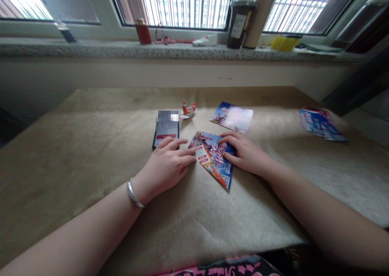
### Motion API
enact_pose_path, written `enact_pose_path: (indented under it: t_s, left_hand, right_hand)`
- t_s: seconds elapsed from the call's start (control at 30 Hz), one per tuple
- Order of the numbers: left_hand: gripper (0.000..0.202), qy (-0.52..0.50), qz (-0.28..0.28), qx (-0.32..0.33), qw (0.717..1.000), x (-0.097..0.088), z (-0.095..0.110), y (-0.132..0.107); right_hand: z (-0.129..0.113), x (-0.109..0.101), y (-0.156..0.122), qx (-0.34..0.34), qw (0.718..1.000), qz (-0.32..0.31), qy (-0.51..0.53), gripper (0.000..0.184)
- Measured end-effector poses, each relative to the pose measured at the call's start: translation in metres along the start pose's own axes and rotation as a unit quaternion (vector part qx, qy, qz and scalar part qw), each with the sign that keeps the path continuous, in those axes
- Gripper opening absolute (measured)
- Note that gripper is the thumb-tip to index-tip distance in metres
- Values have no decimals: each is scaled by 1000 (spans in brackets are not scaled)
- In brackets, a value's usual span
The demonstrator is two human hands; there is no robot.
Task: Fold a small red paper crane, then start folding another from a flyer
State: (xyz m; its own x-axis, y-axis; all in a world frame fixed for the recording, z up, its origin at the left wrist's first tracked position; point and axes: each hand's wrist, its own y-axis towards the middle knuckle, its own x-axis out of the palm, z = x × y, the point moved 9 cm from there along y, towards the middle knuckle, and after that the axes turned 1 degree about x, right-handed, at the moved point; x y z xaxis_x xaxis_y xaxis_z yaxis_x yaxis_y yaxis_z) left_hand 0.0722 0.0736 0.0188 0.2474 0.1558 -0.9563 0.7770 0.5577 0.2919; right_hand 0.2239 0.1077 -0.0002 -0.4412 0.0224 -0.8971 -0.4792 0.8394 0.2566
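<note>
A folded colour-printed leaflet [212,156], blue with an orange and white corner, lies on the table with one point towards me. My left hand [170,162] is palm down at its left edge, fingers stretched out and fingertips touching the paper. That hand partly covers the lower end of a phone [166,131] with a lit screen. On the leaflet's right side rests my right hand [243,152], thumb and fingers apart on the paper. Just beyond is a second blue leaflet [232,117], lying flat. Behind the phone stands a small red folded paper piece [189,110].
More blue leaflets [322,124] are fanned out at the right of the brown-covered table [75,158]. Along the stone windowsill [106,49] stand a red container [142,32], a dark lidded jar [240,24] and a yellow item [285,43].
</note>
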Motion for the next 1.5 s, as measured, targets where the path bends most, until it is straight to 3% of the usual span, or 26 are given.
enact_pose_path:
  t_s: [0.23, 0.43, 0.8, 1.13, 1.5]
  left_hand:
    - [23, 57, 34, -65, 996, -8, -7, -2]
    - [33, 47, 13, -84, 995, -2, -11, -2]
    - [26, -27, -24, 58, 998, 1, 19, 0]
    - [25, -41, -5, 56, 998, 0, 16, 1]
    - [37, -40, -44, 23, 998, 10, 11, -1]
  right_hand:
    - [0, -1, -1, -4, 1000, 7, 5, 24]
    - [-2, 1, -2, -4, 1000, -8, -7, 29]
    - [-3, 2, -2, 1, 1000, -11, -20, 34]
    - [-9, 0, -2, -11, 999, -33, -1, 27]
    - [-22, -1, -5, -85, 995, -41, -12, 35]
